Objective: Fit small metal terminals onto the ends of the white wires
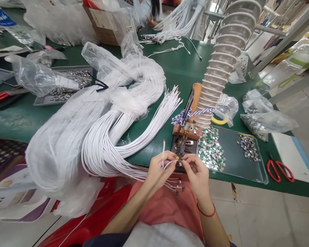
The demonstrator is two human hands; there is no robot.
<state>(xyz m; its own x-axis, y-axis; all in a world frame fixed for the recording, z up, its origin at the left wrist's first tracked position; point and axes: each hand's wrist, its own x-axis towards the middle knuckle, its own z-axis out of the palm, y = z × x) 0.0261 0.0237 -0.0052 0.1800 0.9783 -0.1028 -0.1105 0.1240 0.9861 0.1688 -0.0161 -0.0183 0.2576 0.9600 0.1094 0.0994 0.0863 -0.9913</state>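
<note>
My left hand [160, 167] is closed on a white cable [163, 151], its stripped end sticking up and another end pointing toward my right hand. My right hand [196, 171] pinches a tiny part, seemingly a small circuit board [180, 164], against the cable end. Both hands meet at the front of a soldering stand [184, 144] with a brick piece [175, 129] and blue-white cord [181, 117]. Finished-looking cable ends with small boards [177, 192] hang below my hands. A large bundle of white cables [100, 147] lies to the left.
To the right, a tray [228, 145] holds many small green-silver boards [211, 149] and metal connectors [248, 147]. Red-handled scissors [280, 170] lie at the table edge. A clear ribbed duct [218, 68] rises behind the stand. Another person's hand [151, 22] shows at the far side.
</note>
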